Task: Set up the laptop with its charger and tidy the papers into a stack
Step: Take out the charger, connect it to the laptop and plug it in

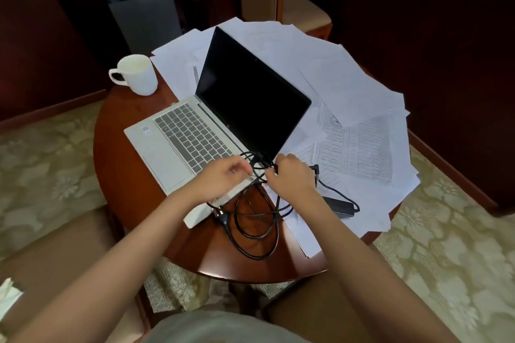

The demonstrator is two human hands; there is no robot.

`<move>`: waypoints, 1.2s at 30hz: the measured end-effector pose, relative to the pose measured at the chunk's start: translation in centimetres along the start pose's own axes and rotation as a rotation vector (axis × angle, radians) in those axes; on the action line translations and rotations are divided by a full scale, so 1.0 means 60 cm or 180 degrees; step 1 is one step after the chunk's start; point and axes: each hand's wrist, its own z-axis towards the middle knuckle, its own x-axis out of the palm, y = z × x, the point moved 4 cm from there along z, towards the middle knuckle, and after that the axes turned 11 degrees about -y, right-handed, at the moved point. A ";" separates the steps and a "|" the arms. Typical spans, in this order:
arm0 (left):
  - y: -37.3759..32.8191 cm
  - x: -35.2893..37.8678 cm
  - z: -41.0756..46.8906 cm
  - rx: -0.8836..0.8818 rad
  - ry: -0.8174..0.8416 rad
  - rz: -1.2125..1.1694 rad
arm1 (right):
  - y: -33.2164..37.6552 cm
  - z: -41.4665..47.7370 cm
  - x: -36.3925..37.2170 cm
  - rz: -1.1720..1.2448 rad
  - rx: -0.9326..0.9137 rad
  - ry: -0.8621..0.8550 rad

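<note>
Head view shows one silver laptop standing open at the centre of the frame, its screen black and its keyboard angled toward the lower left. It sits on one round, red-brown wooden table.

One charger lies at the laptop's near right corner. Its black cable is bunched there and falls in several loose loops onto the bare wood below. Its one black power brick rests on paper to the lower right of the hands. One plug end pokes out just right of the right hand.

Two bare hands meet at the bunch. The right hand has its fingers curled round the cable. The left hand rests over the laptop's corner with its fingertips curled against the loops; whether it actually pinches the cable cannot be told.

White papers, more overlapping sheets than can be counted, fan out behind and to the right of the laptop and hang over the table's right edge. One printed sheet with a dense table lies on top at the right.

One white object, too hidden to name, lies under the left wrist. One white mug stands at the upper left of the table. One cushioned chair seat shows at the top, and patterned carpet surrounds the table.
</note>
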 end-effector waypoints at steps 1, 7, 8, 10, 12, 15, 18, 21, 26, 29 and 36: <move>-0.001 0.002 0.013 0.0216 -0.0165 0.0331 | 0.000 0.001 -0.004 0.0116 0.0048 -0.0064; -0.006 0.043 0.050 0.1097 -0.0500 0.1672 | -0.025 0.006 -0.027 0.1546 0.0584 -0.0427; -0.011 0.041 0.051 0.1195 -0.0705 0.1624 | -0.028 0.006 -0.031 0.1762 0.0703 -0.0475; -0.017 0.041 0.056 0.1411 -0.0960 0.1588 | -0.030 0.005 -0.041 0.2004 0.0808 -0.0575; -0.020 0.036 0.058 0.1544 -0.1049 0.1635 | -0.030 0.003 -0.045 0.2063 0.0783 -0.0640; -0.019 0.023 0.062 0.1823 -0.1401 0.1405 | -0.032 0.001 -0.042 0.1962 0.0629 -0.0612; -0.018 0.028 0.061 0.1833 -0.0836 0.1171 | -0.038 0.001 -0.041 0.2027 0.0495 -0.0500; -0.012 0.042 0.057 0.1491 0.0156 0.0771 | -0.044 0.004 -0.043 0.2080 0.0387 -0.0411; -0.017 0.055 0.046 0.0606 0.0528 -0.0305 | -0.054 0.004 -0.051 0.2182 0.0340 -0.0473; -0.021 0.064 0.051 0.0493 0.0300 -0.0095 | -0.058 0.006 -0.050 0.2183 0.0313 -0.0614; -0.017 0.091 0.055 0.0356 0.0154 0.0340 | -0.077 0.005 -0.034 0.2429 0.0354 -0.0693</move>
